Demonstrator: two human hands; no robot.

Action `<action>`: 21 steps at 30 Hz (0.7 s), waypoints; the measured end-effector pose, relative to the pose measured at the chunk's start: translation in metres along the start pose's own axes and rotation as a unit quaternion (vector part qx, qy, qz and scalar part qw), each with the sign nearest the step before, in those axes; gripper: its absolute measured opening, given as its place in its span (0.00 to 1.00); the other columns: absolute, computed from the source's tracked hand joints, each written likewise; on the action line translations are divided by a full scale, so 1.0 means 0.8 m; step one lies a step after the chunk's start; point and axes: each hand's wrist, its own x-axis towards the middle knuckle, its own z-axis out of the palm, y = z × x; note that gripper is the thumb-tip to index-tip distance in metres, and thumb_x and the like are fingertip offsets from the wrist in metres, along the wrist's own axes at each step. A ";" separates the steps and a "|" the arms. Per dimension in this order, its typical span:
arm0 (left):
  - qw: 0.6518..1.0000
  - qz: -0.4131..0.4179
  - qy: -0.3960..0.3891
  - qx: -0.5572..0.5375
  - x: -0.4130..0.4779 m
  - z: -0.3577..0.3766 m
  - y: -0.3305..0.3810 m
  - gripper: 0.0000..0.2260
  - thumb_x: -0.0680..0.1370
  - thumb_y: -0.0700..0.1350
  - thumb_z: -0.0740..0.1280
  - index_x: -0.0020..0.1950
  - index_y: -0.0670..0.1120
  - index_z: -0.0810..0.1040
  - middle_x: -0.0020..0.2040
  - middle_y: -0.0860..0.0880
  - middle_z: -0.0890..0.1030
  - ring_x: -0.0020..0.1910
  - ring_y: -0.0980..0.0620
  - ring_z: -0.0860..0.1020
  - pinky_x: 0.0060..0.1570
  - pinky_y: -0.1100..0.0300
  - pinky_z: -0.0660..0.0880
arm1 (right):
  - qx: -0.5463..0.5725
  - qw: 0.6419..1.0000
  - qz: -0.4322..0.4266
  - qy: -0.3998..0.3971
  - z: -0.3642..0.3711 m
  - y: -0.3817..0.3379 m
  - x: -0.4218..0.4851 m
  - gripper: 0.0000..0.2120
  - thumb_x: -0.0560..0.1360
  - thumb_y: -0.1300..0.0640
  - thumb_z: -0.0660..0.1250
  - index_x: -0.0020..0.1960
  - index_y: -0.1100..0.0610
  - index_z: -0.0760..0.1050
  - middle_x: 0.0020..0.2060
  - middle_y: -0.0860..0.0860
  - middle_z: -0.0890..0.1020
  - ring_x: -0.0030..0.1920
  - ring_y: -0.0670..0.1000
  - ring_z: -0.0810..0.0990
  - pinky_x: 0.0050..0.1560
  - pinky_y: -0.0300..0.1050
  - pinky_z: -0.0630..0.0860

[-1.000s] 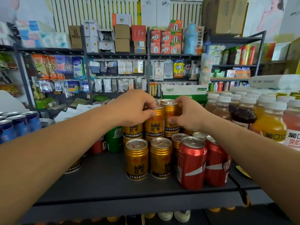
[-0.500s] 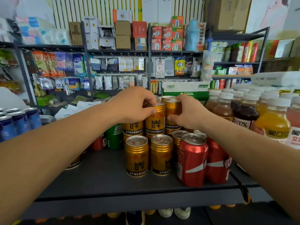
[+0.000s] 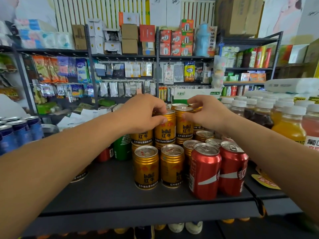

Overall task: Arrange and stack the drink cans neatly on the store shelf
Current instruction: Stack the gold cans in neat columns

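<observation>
Gold Red Bull cans stand in two layers on a dark shelf (image 3: pixel 110 192). My left hand (image 3: pixel 141 114) grips the top of an upper-layer gold can (image 3: pixel 164 130). My right hand (image 3: pixel 205 112) hovers by the neighbouring upper gold can (image 3: pixel 184 126), thumb touching its side, fingers spread above the cans behind. Two more gold cans (image 3: pixel 146 169) stand at the front of the lower layer. Two red cola cans (image 3: pixel 204 171) stand to their right. A green can (image 3: pixel 121 147) and a red can (image 3: pixel 105 154) stand behind my left forearm.
Capped juice bottles (image 3: pixel 286 125) crowd the shelf to the right. Blue cans (image 3: pixel 19 131) stand at far left. A yellow price tag (image 3: pixel 265 181) hangs near the right shelf joint. Another rack with hanging packets and boxes (image 3: pixel 129 38) stands beyond the shelf.
My right hand has loosened from the upper gold can, its fingers lifting and spreading. My left hand stays on its can.
</observation>
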 end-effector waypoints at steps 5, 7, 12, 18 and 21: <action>1.000 0.001 0.006 0.012 -0.003 0.001 0.000 0.07 0.78 0.53 0.72 0.54 0.54 0.84 0.52 0.55 0.84 0.53 0.52 0.80 0.54 0.51 0.78 | -0.093 0.992 -0.076 0.037 0.001 -0.020 -0.011 0.21 0.77 0.48 0.71 0.68 0.54 0.79 0.64 0.52 0.82 0.65 0.52 0.78 0.57 0.42 0.71; 1.000 0.008 0.003 0.021 -0.005 0.001 0.001 0.08 0.78 0.54 0.71 0.55 0.54 0.84 0.52 0.55 0.83 0.52 0.52 0.79 0.54 0.48 0.78 | -0.113 0.987 -0.100 0.049 0.002 -0.031 -0.016 0.20 0.78 0.48 0.71 0.67 0.54 0.79 0.64 0.51 0.82 0.65 0.52 0.79 0.59 0.43 0.72; 1.000 0.006 0.014 0.015 -0.016 -0.030 -0.013 0.19 0.79 0.57 0.69 0.69 0.54 0.78 0.66 0.54 0.78 0.65 0.53 0.75 0.66 0.51 0.73 | -0.114 0.980 -0.149 0.066 0.008 -0.067 -0.026 0.19 0.78 0.48 0.70 0.66 0.54 0.80 0.62 0.50 0.84 0.63 0.51 0.80 0.61 0.47 0.76; 0.998 -0.052 0.029 0.017 -0.075 -0.118 -0.071 0.16 0.79 0.49 0.72 0.67 0.50 0.81 0.62 0.53 0.82 0.59 0.56 0.78 0.56 0.65 0.73 | -0.092 0.971 -0.210 0.065 0.054 -0.137 -0.029 0.14 0.78 0.48 0.70 0.60 0.53 0.83 0.55 0.48 0.85 0.57 0.48 0.81 0.55 0.43 0.74; 0.995 -0.089 -0.019 0.029 -0.113 -0.135 -0.112 0.12 0.79 0.48 0.72 0.62 0.50 0.84 0.56 0.54 0.85 0.54 0.56 0.81 0.58 0.57 0.79 | -0.089 0.964 -0.249 0.023 0.099 -0.176 -0.025 0.14 0.78 0.46 0.68 0.59 0.52 0.83 0.52 0.47 0.85 0.54 0.48 0.82 0.56 0.47 0.80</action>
